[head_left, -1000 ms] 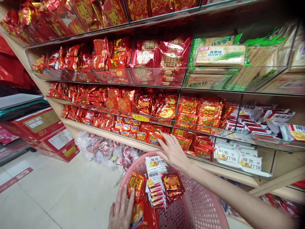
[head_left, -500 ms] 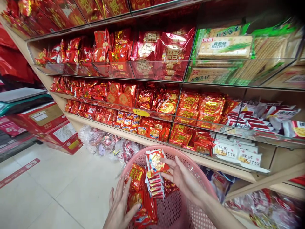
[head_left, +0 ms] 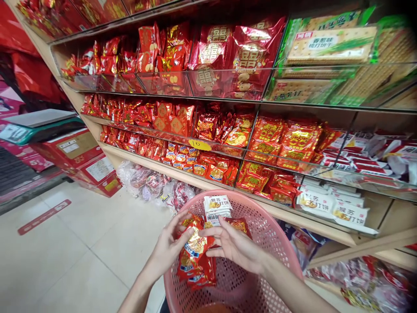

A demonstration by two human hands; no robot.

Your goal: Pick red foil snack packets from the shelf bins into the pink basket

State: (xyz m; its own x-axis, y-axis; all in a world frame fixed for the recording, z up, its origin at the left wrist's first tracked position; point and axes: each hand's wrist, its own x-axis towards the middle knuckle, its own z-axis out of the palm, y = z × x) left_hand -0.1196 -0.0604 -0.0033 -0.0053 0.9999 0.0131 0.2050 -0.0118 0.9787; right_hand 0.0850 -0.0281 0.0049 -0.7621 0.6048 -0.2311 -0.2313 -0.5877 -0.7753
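Note:
A pink perforated plastic basket holds several snack packets. My left hand is closed on a shiny red-and-gold snack packet, its thumb on the front and its fingers curled at the upper left. From the other side my right hand reaches in, its fingers stretched out and their tips at the packet's right edge, the thumb apart. Below that packet lie more red packets. Just behind the hands stands a row of white cracker packets. Another red packet is partly hidden by my right hand.
Wooden shelves with clear fronts carry red packets, green cracker packs and white packets. A yellow price tag hangs on one edge. Plastic-bagged goods lie under the shelf. Red cartons and a scale stand left.
My right hand has moved left, and a packet that was over the white row is now at my left hand. My left hand has risen and closed. The view has shifted slightly.

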